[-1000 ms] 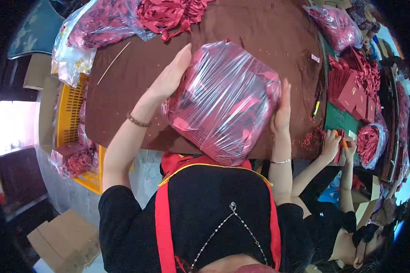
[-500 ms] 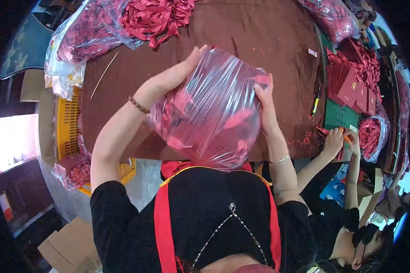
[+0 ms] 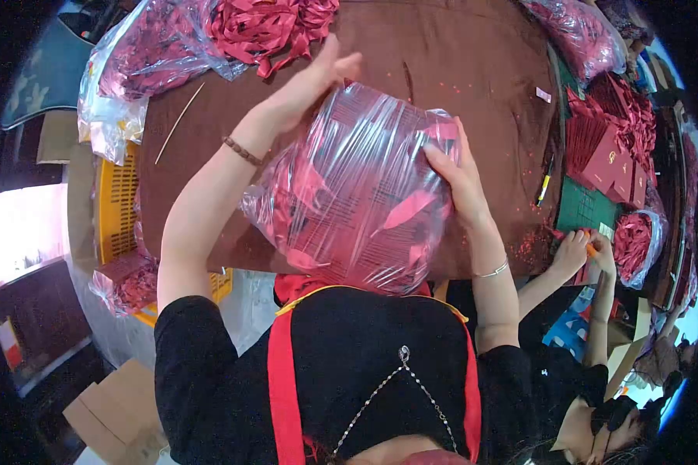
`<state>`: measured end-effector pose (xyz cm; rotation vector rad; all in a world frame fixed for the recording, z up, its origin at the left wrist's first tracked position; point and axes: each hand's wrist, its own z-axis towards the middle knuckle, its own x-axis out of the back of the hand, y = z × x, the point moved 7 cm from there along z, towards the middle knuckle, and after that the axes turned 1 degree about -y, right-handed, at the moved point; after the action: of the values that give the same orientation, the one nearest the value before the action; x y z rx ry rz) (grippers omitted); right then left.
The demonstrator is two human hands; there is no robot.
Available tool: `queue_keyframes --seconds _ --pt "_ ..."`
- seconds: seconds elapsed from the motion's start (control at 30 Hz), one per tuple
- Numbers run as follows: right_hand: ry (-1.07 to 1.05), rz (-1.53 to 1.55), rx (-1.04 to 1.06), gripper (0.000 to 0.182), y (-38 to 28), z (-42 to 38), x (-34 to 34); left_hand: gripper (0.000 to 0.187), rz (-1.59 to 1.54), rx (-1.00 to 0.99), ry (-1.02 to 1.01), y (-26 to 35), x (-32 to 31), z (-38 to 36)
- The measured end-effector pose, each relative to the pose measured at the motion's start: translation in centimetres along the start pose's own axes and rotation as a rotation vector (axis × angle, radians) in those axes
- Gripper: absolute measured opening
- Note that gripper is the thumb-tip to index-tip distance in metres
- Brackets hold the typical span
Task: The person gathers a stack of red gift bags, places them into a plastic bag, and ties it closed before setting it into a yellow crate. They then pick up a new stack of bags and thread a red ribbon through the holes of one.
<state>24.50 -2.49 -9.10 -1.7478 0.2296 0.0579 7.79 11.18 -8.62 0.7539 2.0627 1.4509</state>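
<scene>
A clear plastic bag point(image 3: 357, 194) packed with stacked red card pieces and red ribbons rests against my front, over the table's near edge. My right hand point(image 3: 459, 174) grips its right side, thumb on the plastic and fingers behind. At the bag's upper left, my left hand point(image 3: 318, 77) is raised just off the plastic, fingers apart, slightly blurred. Loose plastic bulges out at the bag's left side, below my left wrist.
Red ribbons point(image 3: 267, 31) and a filled plastic bag point(image 3: 159, 54) lie at the back left. A thin stick point(image 3: 178, 124), a yellow cutter point(image 3: 545, 186) and red cards point(image 3: 605, 155) are on the brown-covered table point(image 3: 434, 46). At right, a co-worker's hands point(image 3: 582, 252) work with something orange.
My left hand has come up off the bag's upper left, its fingers spreading. My right hand still holds the right side, its thumb slightly lower. The bag has turned a little.
</scene>
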Motion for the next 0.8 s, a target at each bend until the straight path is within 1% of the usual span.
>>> queue_keyframes --seconds 0.07,0.1,0.13,0.17,0.2,0.23,0.27,0.3,0.33,0.37,0.43,0.47,0.5,0.53,0.57,0.6,0.63,0.67,0.73,0.77,0.8 --pt "-0.016 0.004 0.005 0.092 0.0 0.4 0.1 0.074 -0.037 0.06 -0.024 -0.7 -1.0 0.3" --pt "0.004 -0.047 0.046 0.09 0.3 0.6 0.3 0.069 -0.064 0.083 -0.039 -0.4 -1.6 0.0" --pt "0.026 -0.098 0.083 0.089 0.4 0.7 0.3 0.061 -0.17 0.137 -0.108 -0.7 -1.8 0.0" --pt "-0.02 -0.101 0.045 0.088 0.3 0.6 0.1 0.058 -0.136 0.102 -0.036 -0.8 -1.7 0.0" --pt "-0.022 -0.104 0.037 0.088 0.2 0.5 -0.1 0.056 -0.102 0.062 0.043 -0.8 -1.6 -0.1" --pt "-0.025 -0.075 0.057 0.089 0.0 0.5 -0.3 0.054 -0.158 0.057 0.066 -0.3 -2.3 -0.7" --pt "-0.03 -0.046 0.079 0.09 -0.2 0.5 -0.5 0.054 -0.159 0.058 0.066 -0.7 -2.1 -0.4" --pt "-0.046 -0.053 0.085 0.091 -0.1 0.6 -0.5 0.054 -0.137 0.0 0.07 -1.1 -1.6 0.1" --pt "-0.027 0.025 0.074 0.089 0.2 0.6 -0.5 0.054 -0.116 -0.051 0.069 -1.5 -1.3 0.5" --pt "-0.007 0.103 0.065 0.088 0.4 0.8 -0.5 0.053 -0.177 -0.078 0.057 -1.9 -1.2 1.1" --pt "0.033 0.1 0.097 0.085 0.3 0.8 -0.3 0.051 -0.27 -0.104 0.103 -2.0 -1.2 1.7" --pt "0.034 0.122 0.12 0.083 0.1 0.8 -0.5 0.051 -0.303 -0.149 0.178 -1.9 -1.0 1.6" --pt "0.06 0.111 0.088 0.082 0.0 0.9 -0.5 0.051 -0.225 -0.231 0.214 -2.1 -0.1 2.1" --pt "0.047 0.094 0.069 0.083 -0.2 1.0 -0.4 0.051 -0.145 -0.311 0.248 -0.5 -0.2 1.4" --pt "0.034 0.075 0.052 0.083 -0.3 0.9 -0.3 0.052 -0.051 -0.228 0.31 -0.3 -0.4 0.2" --pt "0.008 0.052 0.046 0.089 -0.7 0.7 -0.5 0.055 -0.03 -0.302 0.303 0.7 -0.1 -0.2" --pt "0.081 -0.052 0.097 0.091 -0.4 0.5 0.6 0.058 -0.01 -0.38 0.295 1.9 0.1 -0.6" --pt "0.154 -0.155 0.149 0.092 -0.3 0.2 1.8 0.061 -0.086 -0.203 0.371 0.4 0.3 -1.9" --pt "0.182 -0.02 0.125 0.086 -0.1 -2.2 2.9 0.055 -0.035 -0.357 0.253 1.2 0.6 -4.6" --pt "0.175 0.067 0.12 0.082 0.9 -2.9 3.2 0.06 -0.024 -0.232 0.221 0.5 -0.2 -6.1" --pt "0.084 0.256 0.064 0.077 2.1 -3.6 1.9 0.062 -0.003 -0.186 0.148 -0.4 -0.8 -6.6"
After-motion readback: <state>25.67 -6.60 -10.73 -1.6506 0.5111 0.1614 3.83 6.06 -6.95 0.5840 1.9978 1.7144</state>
